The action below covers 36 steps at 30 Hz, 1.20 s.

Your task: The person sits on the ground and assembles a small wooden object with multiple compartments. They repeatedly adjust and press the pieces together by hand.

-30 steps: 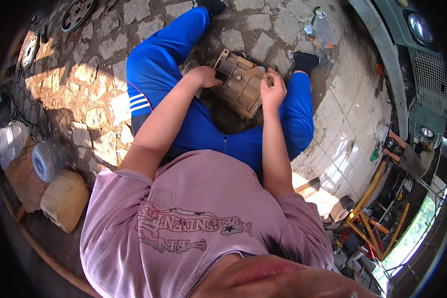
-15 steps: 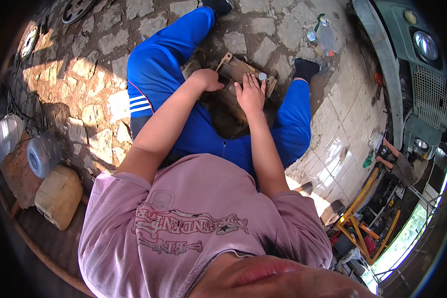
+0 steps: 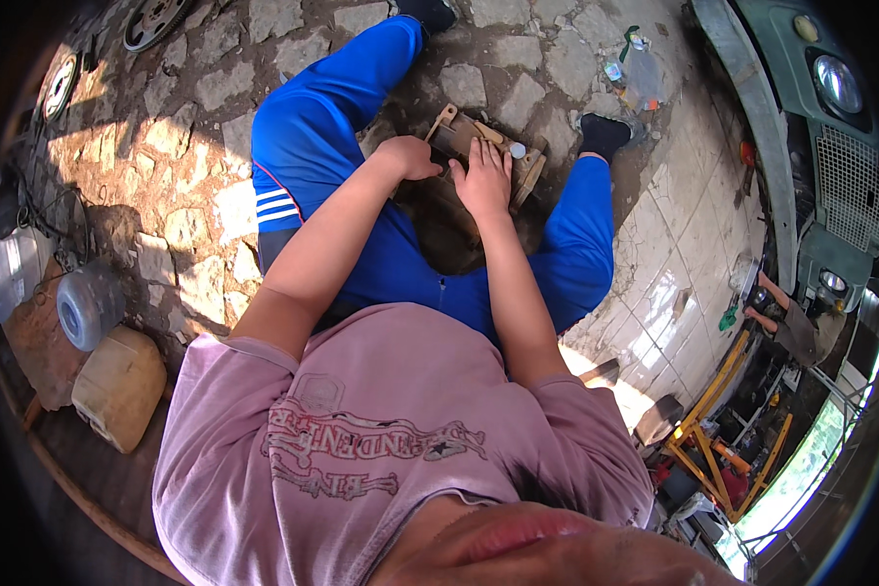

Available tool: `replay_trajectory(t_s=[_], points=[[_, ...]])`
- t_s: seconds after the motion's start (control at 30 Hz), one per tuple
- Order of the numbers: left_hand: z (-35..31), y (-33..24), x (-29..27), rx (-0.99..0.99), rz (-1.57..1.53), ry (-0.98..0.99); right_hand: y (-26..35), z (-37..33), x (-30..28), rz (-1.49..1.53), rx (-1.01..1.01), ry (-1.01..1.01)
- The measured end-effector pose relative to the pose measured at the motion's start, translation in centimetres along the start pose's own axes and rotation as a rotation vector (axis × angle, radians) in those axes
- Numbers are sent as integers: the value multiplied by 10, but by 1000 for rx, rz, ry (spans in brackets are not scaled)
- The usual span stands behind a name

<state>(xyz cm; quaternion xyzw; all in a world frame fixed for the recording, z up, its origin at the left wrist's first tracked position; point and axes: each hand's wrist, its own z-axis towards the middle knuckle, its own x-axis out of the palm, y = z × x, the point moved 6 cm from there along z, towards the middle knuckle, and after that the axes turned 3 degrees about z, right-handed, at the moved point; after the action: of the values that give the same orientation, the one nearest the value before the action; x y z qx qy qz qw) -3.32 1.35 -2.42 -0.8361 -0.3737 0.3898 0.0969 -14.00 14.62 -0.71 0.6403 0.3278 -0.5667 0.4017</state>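
We are looking at a brown metal part, which is lying on the stone floor between the legs of the blue trousers, left of the edge where the pale tiles are beginning. The right hand is covering more of it: its fingers are lying flat upon the part, slightly spread, and the thumb is pointing away toward the left. The left hand is reaching the part's left side with bent fingers (whether they are pinching its rim, we cannot tell). So the part is lying under the right fingers and rightward of the left ones. Its long axis we are not managing to read, because hand and shadow are hiding much. A pale round cap is sitting just beside the right fingertips. Toward the floor's left edge we are seeing a yellowish canister; on the far right, a green vehicle is standing.
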Motion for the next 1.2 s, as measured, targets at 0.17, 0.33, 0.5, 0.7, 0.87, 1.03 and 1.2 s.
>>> replay_trajectory(t_s=[0.17,0.33,0.5,0.7,0.87,1.03,1.2], points=[[0,5,3,-23,-6,-31,-4,-1,-7,20,21,53],[6,7,5,-23,11,3,0,3,-3,31,3,23],[8,10,7,-5,14,-71,8,4,-12,-30,-1,42],[3,7,4,-38,9,-75,-3,0,-11,55,22,94],[4,7,4,-27,20,-58,7,-2,-11,22,-26,65],[2,6,4,-16,7,-26,6,-4,-6,40,-1,110],[3,7,6,-15,15,-42,11,-1,-8,14,24,167]])
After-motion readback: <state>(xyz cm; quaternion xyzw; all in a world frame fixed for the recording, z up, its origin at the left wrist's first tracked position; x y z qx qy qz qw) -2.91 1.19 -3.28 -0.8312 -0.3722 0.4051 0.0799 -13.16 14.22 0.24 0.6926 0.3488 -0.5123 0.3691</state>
